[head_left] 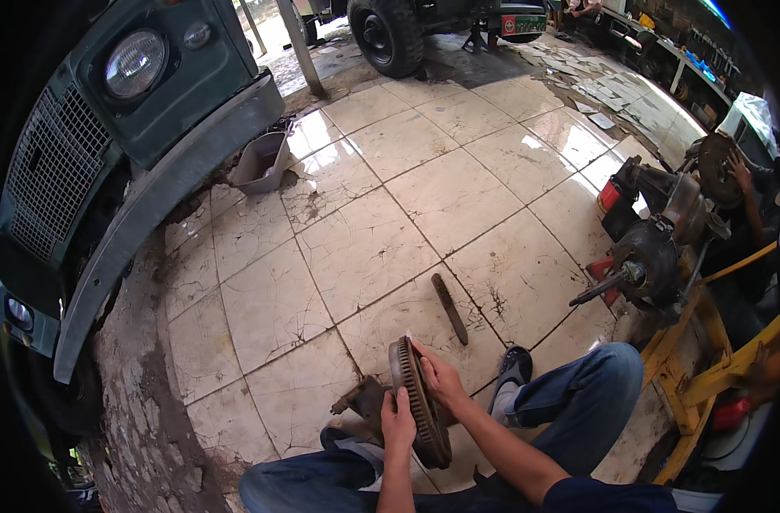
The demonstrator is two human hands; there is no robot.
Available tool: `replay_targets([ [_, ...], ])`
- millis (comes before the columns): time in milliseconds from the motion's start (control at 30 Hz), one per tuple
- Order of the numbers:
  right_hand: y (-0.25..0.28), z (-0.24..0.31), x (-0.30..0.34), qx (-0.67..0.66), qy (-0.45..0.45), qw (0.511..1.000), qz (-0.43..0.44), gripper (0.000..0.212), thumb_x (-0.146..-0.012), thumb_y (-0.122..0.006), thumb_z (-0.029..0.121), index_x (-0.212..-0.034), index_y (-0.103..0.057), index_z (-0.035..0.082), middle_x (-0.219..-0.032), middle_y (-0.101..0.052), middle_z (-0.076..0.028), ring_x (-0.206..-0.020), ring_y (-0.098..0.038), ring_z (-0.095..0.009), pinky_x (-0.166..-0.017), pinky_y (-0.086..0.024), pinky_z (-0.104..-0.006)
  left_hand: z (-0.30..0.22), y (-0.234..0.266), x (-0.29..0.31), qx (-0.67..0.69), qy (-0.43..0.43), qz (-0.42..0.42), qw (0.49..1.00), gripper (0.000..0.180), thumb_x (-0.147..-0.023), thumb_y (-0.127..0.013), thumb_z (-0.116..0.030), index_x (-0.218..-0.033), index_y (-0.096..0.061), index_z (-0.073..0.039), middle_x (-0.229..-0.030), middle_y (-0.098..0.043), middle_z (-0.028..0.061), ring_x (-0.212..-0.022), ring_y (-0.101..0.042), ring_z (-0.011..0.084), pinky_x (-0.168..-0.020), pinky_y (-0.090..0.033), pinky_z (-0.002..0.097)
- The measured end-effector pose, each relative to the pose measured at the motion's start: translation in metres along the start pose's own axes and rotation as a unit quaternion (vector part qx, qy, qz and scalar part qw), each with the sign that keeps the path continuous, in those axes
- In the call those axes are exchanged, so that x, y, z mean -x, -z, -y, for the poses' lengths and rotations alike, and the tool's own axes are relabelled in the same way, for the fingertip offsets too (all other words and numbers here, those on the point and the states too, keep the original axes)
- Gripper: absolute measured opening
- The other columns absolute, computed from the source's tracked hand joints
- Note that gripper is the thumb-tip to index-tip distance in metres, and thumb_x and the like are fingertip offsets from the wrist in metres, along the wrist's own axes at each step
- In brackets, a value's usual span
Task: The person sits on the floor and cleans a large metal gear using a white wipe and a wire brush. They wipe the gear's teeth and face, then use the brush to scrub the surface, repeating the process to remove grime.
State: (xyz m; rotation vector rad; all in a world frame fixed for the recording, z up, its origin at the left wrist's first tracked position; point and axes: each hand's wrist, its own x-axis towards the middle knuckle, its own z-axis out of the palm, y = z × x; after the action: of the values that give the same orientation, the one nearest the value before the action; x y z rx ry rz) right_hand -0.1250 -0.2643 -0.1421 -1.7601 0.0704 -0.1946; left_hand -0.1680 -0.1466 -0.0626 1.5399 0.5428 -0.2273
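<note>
A toothed metal flywheel [414, 409] stands on edge between my knees, tilted a little. My left hand [397, 421] grips its toothed rim from the left. On the other side, my right hand [442, 379] presses against the flat face near the top, its fingertips partly hidden. A small pale edge of something shows beside those fingertips; what it is I cannot make out. A wire brush [450, 309] lies on the tiles ahead of my hands. Left of the flywheel, a dirty metal part [364, 400] rests on the floor.
A dark green vehicle with a grey bumper [180, 171] stands at left, a plastic bin [261, 162] beside it. At right, a greasy gearbox-like assembly [646, 256] sits near a yellow stand [689, 368]; another person's hand [738, 171] holds a round plate there.
</note>
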Motion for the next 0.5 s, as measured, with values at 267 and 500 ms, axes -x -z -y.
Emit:
replay_targets([
  [267,0.061,0.064,-0.015,0.293,-0.034,0.946,0.130,0.044,-0.102,-0.044,0.017,-0.145,-0.047,0.017,-0.107,-0.067,-0.025,-0.091,-0.064,-0.046,-0.077,-0.051,-0.0523,0.013,0.005,-0.018,-0.070,0.031,-0.004,0.997,0.078,-0.099,-0.054,-0.051,-0.142,-0.041,0.014,-0.143,-0.049,0.0288,-0.134,-0.048,0.0342,-0.111,-0.036,0.0354],
  [500,0.097,0.144,-0.024,0.447,-0.024,0.835,0.320,0.042,-0.096,-0.047,0.015,-0.138,-0.052,0.014,-0.074,-0.066,-0.022,-0.070,-0.065,-0.043,-0.066,-0.050,-0.0519,0.019,0.011,-0.019,-0.029,0.016,0.040,0.999,0.061,-0.101,-0.053,-0.046,-0.128,-0.054,0.008,-0.116,-0.064,0.0189,-0.105,-0.060,0.0237,-0.095,-0.044,0.0320],
])
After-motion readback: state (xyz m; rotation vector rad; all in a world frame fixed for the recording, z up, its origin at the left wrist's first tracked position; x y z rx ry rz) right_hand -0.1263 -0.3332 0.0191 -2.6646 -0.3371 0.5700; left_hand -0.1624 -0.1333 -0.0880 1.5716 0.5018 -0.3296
